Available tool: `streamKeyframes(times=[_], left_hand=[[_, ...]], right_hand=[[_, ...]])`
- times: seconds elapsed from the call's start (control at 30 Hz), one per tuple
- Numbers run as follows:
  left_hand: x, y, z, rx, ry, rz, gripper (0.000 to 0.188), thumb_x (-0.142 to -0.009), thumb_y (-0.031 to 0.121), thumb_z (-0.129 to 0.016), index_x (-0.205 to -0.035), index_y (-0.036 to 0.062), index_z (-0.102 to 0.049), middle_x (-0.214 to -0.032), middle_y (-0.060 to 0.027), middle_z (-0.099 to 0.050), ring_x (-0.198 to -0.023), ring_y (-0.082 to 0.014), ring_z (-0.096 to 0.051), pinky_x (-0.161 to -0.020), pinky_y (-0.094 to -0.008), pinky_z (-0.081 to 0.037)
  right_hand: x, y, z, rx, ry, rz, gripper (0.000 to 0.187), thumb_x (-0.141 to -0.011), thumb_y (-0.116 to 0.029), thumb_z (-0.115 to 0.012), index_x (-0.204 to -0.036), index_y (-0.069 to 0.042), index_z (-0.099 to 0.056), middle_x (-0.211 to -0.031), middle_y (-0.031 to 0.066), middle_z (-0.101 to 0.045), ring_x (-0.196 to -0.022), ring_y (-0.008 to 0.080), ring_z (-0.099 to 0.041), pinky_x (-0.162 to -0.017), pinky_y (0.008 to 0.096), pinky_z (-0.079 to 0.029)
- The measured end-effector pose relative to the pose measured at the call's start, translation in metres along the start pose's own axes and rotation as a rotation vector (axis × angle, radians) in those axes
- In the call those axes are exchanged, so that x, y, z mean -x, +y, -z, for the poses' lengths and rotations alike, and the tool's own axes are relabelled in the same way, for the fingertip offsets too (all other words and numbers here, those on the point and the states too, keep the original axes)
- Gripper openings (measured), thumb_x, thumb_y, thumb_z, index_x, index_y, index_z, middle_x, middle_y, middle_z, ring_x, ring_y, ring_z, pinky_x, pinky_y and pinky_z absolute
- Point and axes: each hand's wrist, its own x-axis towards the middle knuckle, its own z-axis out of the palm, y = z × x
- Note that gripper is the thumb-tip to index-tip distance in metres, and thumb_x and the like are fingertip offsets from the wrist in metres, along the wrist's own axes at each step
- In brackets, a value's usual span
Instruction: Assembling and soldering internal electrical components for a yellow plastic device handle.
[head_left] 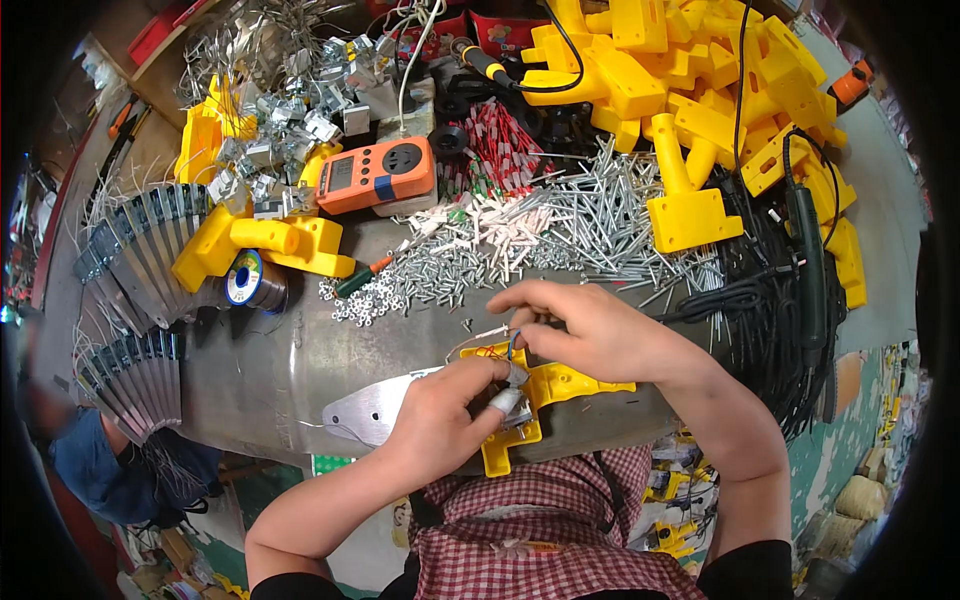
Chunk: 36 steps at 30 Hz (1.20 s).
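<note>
A yellow plastic housing half (pixel 585 383) lies at the near edge of the bench. On it rests a metal part with a long flat silver blade (pixel 365 411) pointing left. My left hand (pixel 447 415), with pale wrapping on its thumb and forefinger tips, grips the metal part over the housing. Above the housing, my right hand (pixel 590 325) has its fingers pinched together at a short blue wire (pixel 512 345); the exact grip is partly hidden. A thin light wire (pixel 468 343) runs beside the left hand's fingers.
Beyond my hands lie heaped screws (pixel 590 215), an orange meter (pixel 375 175), a green-handled screwdriver (pixel 362 277) and a solder spool (pixel 254 282). Yellow housings (pixel 690 90) pile up far right, black cables (pixel 770 320) right. Blades (pixel 135 380) fan out left, near another person's blue sleeve (pixel 95 465).
</note>
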Motion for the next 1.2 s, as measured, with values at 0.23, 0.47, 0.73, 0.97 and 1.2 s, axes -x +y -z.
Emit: streamKeyframes(times=[0.23, 0.47, 0.73, 0.97, 1.2], left_hand=[[0.001, 0.001, 0.000, -0.033, -0.022, 0.017, 0.022, -0.079, 0.012, -0.068, -0.098, 0.0048, -0.060, -0.083, -0.0135, -0.062, -0.071, -0.0299, -0.062, -0.064, -0.0367, -0.050], [0.002, -0.006, -0.005, -0.014, 0.050, -0.072, 0.024, -0.076, 0.011, -0.070, -0.098, 0.0058, -0.062, -0.077, -0.0111, -0.061, -0.068, -0.0259, -0.061, -0.063, -0.0347, -0.049], [0.001, -0.010, -0.007, 0.013, 0.041, -0.082, 0.024, -0.079, 0.012, -0.068, -0.101, 0.0075, -0.063, -0.085, -0.0103, -0.063, -0.076, -0.0272, -0.063, -0.067, -0.0353, -0.051], [0.002, -0.009, -0.007, -0.010, 0.033, -0.104, 0.024, -0.080, 0.013, -0.067, -0.102, 0.0081, -0.063, -0.087, -0.0094, -0.064, -0.079, -0.0270, -0.064, -0.068, -0.0353, -0.052], [0.005, -0.011, -0.008, -0.016, 0.051, -0.119, 0.025, -0.077, 0.010, -0.069, -0.101, 0.0079, -0.063, -0.087, -0.0096, -0.064, -0.079, -0.0270, -0.064, -0.068, -0.0351, -0.052]], right_hand=[[-0.023, -0.007, -0.014, 0.377, 0.062, 0.181, 0.019, -0.081, -0.015, -0.063, -0.092, 0.000, -0.064, -0.083, 0.0123, -0.065, -0.077, 0.0296, -0.063, -0.070, 0.0372, -0.049], [-0.032, -0.014, -0.018, 0.533, 0.054, 0.313, 0.015, -0.079, -0.017, -0.064, -0.085, -0.003, -0.068, -0.077, 0.0117, -0.067, -0.077, 0.0290, -0.064, -0.070, 0.0357, -0.050], [-0.046, -0.030, -0.003, 0.391, -0.165, 0.017, 0.017, -0.078, -0.015, -0.064, -0.090, -0.003, -0.067, -0.085, 0.0106, -0.066, -0.080, 0.0271, -0.063, -0.072, 0.0335, -0.050], [-0.042, -0.018, 0.001, 0.279, -0.193, 0.046, 0.018, -0.078, -0.018, -0.066, -0.088, -0.004, -0.070, -0.083, 0.0116, -0.067, -0.078, 0.0268, -0.065, -0.070, 0.0340, -0.050], [-0.043, -0.014, -0.001, 0.261, -0.153, 0.062, 0.017, -0.078, -0.019, -0.066, -0.086, -0.004, -0.070, -0.085, 0.0107, -0.068, -0.080, 0.0256, -0.065, -0.071, 0.0335, -0.050]])
